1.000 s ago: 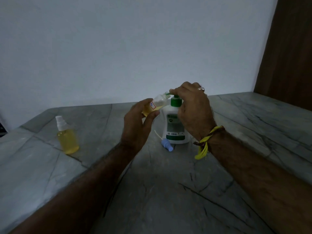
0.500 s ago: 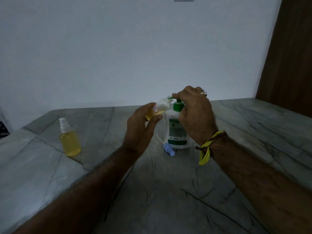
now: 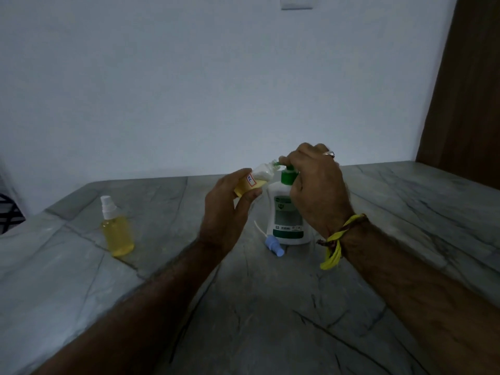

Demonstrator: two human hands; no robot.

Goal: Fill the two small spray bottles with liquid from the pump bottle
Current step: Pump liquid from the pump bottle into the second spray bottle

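Observation:
A white pump bottle (image 3: 286,220) with a green pump head stands on the grey marble table (image 3: 270,307). My right hand (image 3: 316,188) is closed over the pump head. My left hand (image 3: 227,209) holds a small uncapped spray bottle (image 3: 255,180), tilted, its mouth against the green nozzle; yellow liquid fills its lower part. Its blue spray cap (image 3: 273,246) with a white tube lies on the table in front of the pump bottle. A second spray bottle (image 3: 116,231), full of yellow liquid and capped white, stands upright at the left.
A white wall rises behind the table, with a switch plate (image 3: 296,2) at the top. A brown wooden panel (image 3: 468,85) stands at the right. A dark patterned object (image 3: 9,212) shows at the far left edge.
The view has tilted up, so hands and bottles sit lower in the frame. Both hands keep their hold at the pump nozzle; the small bottle stays tilted against it.

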